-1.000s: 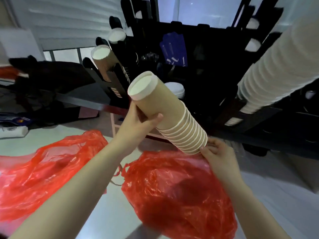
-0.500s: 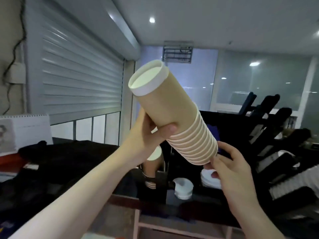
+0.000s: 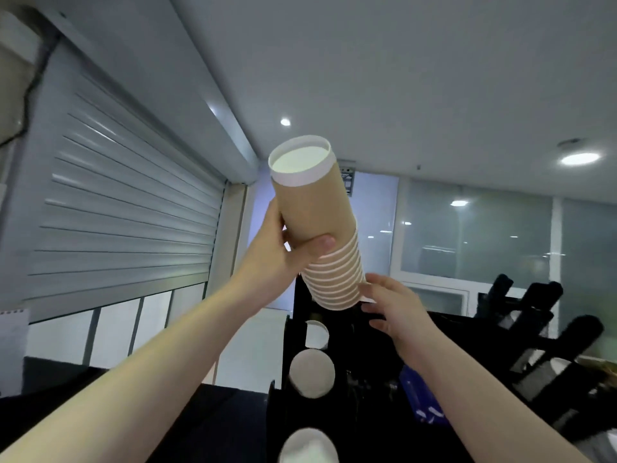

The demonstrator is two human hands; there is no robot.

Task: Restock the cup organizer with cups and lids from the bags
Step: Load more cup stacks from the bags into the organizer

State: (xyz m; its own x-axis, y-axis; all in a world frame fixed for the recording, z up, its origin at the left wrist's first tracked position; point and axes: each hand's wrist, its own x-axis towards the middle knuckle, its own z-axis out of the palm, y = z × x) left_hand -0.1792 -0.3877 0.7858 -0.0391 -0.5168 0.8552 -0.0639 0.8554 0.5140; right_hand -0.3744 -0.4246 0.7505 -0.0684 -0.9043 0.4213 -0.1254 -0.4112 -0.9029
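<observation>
Holding stack of paper cups (image 3: 314, 222) high above black cup organizer (image 3: 290, 359).
Head view: left hand (image 3: 283, 252) grasps the stack mid-length, base up, tilted; right hand (image 3: 394, 305), fingers loose and spread, touches its lower rims, just over the organizer's top.

Behind the cup stack (image 3: 314, 212), the left hand's (image 3: 277, 259) fingers were hidden; only its thumb showed across the front. Whether the right hand (image 3: 397, 312) touched the stack's lowest rim or merely sat just beside it could not be told. That rim's far side was lost against the black organizer (image 3: 350, 379) below the stack. Further below the stack, a white cup end (image 3: 307, 446) was cut by the bottom edge, as were both forearms. A blue item (image 3: 417, 392), below and right of the stack, was blurred and half covered by the right forearm.
</observation>
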